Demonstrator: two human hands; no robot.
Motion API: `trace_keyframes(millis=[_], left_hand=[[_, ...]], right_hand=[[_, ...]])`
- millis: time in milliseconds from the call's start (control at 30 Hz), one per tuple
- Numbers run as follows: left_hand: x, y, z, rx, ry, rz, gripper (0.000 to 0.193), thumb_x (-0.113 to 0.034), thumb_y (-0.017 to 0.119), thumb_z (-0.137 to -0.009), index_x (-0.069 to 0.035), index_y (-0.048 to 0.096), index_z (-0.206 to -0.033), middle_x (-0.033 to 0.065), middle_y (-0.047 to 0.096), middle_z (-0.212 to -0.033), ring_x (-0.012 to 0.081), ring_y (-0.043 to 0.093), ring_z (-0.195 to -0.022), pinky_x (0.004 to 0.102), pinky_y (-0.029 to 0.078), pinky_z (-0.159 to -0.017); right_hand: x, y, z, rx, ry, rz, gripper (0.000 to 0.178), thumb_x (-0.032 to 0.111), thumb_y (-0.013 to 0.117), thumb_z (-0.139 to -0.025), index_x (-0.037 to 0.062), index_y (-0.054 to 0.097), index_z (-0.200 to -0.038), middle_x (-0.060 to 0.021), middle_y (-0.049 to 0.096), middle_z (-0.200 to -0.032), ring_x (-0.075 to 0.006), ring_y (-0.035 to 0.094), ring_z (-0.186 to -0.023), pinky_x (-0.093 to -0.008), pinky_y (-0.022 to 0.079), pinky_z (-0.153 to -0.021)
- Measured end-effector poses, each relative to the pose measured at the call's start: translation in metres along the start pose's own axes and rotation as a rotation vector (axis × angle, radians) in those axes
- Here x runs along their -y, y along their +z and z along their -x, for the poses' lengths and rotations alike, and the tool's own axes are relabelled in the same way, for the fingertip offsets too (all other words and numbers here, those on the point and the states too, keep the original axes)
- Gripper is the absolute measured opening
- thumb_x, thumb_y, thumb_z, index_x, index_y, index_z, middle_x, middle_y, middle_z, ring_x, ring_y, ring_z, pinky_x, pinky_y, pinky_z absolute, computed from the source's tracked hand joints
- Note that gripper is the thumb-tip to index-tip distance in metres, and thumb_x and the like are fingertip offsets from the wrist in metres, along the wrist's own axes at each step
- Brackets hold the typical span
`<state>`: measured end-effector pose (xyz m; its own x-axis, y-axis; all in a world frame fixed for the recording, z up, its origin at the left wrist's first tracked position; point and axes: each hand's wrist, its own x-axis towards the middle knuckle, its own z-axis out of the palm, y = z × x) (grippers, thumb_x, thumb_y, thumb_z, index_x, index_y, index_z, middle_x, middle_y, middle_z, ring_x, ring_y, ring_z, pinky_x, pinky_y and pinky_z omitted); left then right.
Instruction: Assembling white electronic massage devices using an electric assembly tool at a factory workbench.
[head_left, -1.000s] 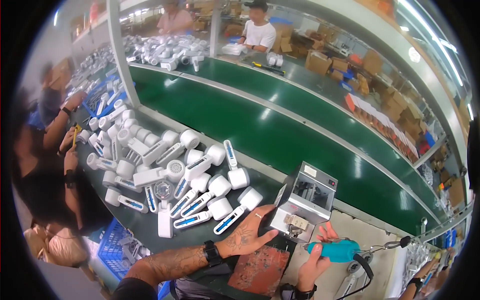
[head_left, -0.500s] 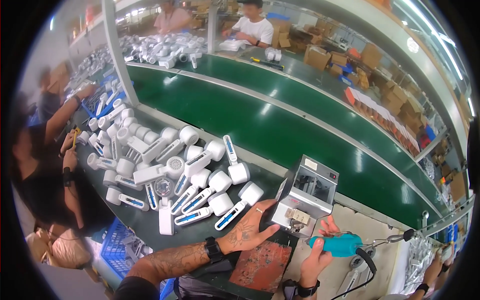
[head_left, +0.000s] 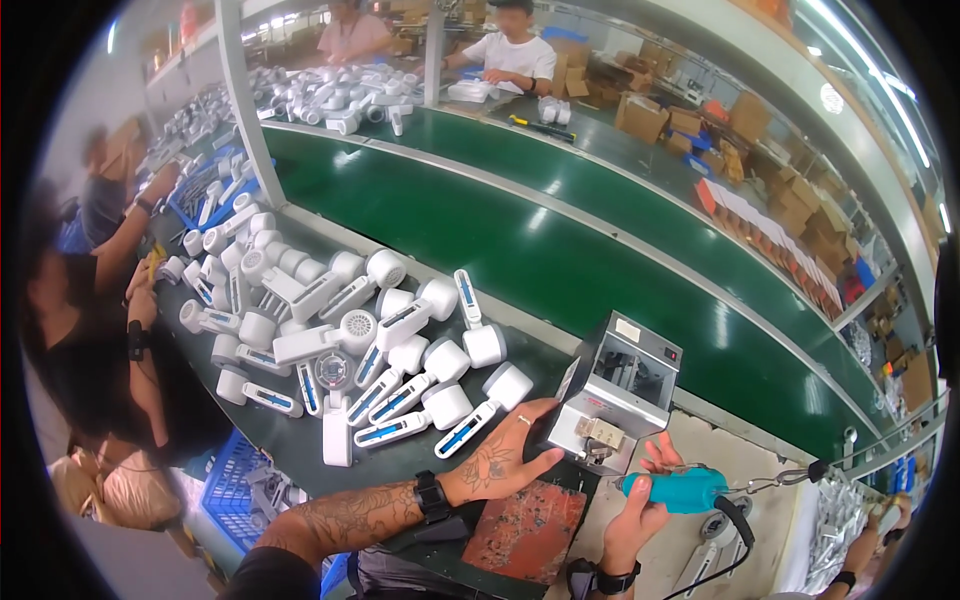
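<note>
A teal electric screwdriver [head_left: 690, 491] is gripped in my right hand [head_left: 637, 515], tip pointing left, its back end hooked to a hanging wire and a black cable curving down. Just behind the tip stands a small metal box-shaped machine [head_left: 625, 390] with a clear-windowed top, apparently a screw feeder. My left hand [head_left: 500, 465] rests against the machine's left side, thumb stretched out and fingers partly hidden, holding nothing. Left of that hand lie many white handheld-fan-like units [head_left: 484, 410] with round heads and blue strips in their handles.
A worn red plate [head_left: 525, 530] lies below my left hand. Under the screwdriver a pale board [head_left: 745, 470] bears more white parts. Beyond runs a green conveyor belt [head_left: 480, 240]. A blue crate [head_left: 235, 490] is low at left. Co-workers sit at left and across the belt.
The view has shifted slightly. Both my hands keep their places at the machine and on the screwdriver. Across the belt, the person in white has moved an arm outward.
</note>
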<state>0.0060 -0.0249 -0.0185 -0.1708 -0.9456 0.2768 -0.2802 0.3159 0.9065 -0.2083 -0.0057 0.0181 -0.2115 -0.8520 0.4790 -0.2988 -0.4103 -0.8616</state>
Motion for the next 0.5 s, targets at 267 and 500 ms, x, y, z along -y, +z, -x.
trace_keyframes(millis=[267, 500], left_hand=[[0.0002, -0.0007, 0.0003, 0.022, -0.034, 0.052, 0.069, -0.028, 0.066, -0.098, 0.001, 0.034, -0.151, 0.0239, 0.044, -0.144, 0.0363, 0.048, -0.133, 0.0407, 0.039, -0.113], [-0.0002, -0.0009, 0.0, 0.013, -0.034, 0.036, 0.067, -0.028, 0.066, -0.098, 0.0, 0.035, -0.15, 0.0235, 0.045, -0.143, 0.0367, 0.048, -0.133, 0.0408, 0.038, -0.113]], right_hand=[[0.0023, 0.0008, -0.0002, 0.01, -0.004, 0.027, 0.055, 0.028, 0.058, -0.099, -0.0085, 0.046, -0.138, -0.0196, 0.053, -0.146, -0.0266, 0.055, -0.126, -0.039, 0.041, -0.103], [0.001, 0.0014, 0.0012, -0.013, -0.007, 0.027, 0.054, 0.027, 0.057, -0.099, -0.0092, 0.046, -0.138, -0.0197, 0.053, -0.146, -0.0266, 0.055, -0.126, -0.0387, 0.041, -0.103]])
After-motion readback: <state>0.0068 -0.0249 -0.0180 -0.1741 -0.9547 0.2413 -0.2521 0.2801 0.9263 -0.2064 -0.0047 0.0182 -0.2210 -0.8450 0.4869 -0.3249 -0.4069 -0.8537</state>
